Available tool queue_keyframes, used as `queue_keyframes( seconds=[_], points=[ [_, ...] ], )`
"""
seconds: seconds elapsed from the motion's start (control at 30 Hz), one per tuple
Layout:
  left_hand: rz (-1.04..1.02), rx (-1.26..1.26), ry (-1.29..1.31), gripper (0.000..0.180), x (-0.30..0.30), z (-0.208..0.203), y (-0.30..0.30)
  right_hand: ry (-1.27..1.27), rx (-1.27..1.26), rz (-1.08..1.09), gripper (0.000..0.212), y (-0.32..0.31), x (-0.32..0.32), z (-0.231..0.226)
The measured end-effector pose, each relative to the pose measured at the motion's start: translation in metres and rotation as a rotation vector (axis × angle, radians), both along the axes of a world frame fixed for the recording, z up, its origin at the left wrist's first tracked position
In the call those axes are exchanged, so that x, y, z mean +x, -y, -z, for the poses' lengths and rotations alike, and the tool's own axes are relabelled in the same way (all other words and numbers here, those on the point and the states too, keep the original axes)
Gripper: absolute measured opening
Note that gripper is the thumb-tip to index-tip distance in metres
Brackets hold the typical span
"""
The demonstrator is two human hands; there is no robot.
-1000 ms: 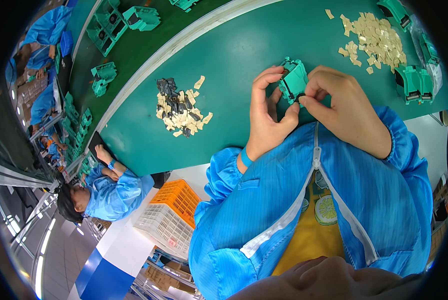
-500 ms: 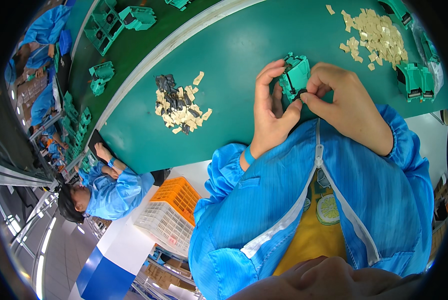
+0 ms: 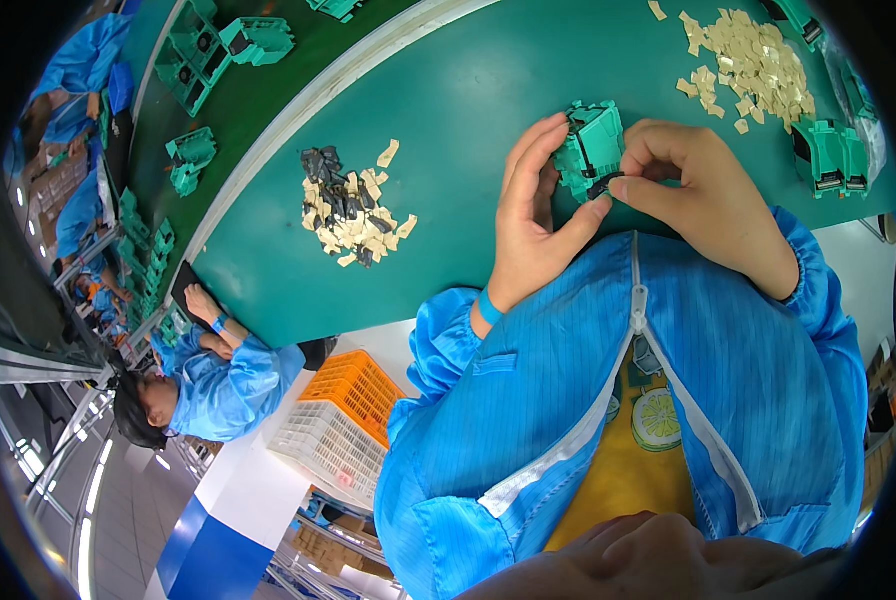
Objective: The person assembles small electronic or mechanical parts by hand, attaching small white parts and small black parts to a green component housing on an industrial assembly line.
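Observation:
A green plastic housing (image 3: 593, 138) with black parts is held over the green work surface in front of my chest. My left hand (image 3: 536, 215) wraps round its left side, fingers behind it and thumb at its lower edge. My right hand (image 3: 703, 190) is closed at the housing's lower right, thumb and bent index finger pinching a small black piece (image 3: 602, 186) against the lower edge. What kind of piece it is, I cannot make out. Part of the housing is hidden behind my fingers.
Left of my hands lies a pile of cream and black scraps (image 3: 353, 215). Cream pieces (image 3: 758, 65) are heaped at the far right, beside more green housings (image 3: 830, 158). Beyond a pale rail (image 3: 298, 110), a belt carries green housings (image 3: 190, 158). A person in blue (image 3: 230, 385) sits left, near stacked crates (image 3: 333, 440).
The housing is turned slightly in my left hand. My right thumb now lies straighter along the black piece, which shows more. The whole view has shifted a little.

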State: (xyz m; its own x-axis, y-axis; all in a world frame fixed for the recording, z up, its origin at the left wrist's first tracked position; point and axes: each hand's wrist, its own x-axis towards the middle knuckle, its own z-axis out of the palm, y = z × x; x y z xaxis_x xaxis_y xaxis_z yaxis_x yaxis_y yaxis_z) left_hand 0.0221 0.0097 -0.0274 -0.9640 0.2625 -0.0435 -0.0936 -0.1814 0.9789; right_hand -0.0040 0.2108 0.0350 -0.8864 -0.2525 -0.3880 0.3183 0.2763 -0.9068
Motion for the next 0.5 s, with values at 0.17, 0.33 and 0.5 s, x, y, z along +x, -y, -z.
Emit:
queue_keyframes(
  seconds=[0.17,0.33,0.5],
  points=[
    [-0.007,-0.005,-0.01,0.073,-0.001,0.001,0.0,0.067,-0.019,-0.06,0.019,-0.005,-0.007,-0.004],
    [-0.021,-0.057,-0.013,0.072,-0.004,-0.004,-0.002,0.103,-0.031,-0.063,0.02,-0.006,-0.012,-0.006],
    [-0.041,-0.09,-0.007,0.071,-0.005,-0.007,-0.003,0.095,-0.059,-0.037,0.021,-0.003,-0.012,-0.006]
  ],
)
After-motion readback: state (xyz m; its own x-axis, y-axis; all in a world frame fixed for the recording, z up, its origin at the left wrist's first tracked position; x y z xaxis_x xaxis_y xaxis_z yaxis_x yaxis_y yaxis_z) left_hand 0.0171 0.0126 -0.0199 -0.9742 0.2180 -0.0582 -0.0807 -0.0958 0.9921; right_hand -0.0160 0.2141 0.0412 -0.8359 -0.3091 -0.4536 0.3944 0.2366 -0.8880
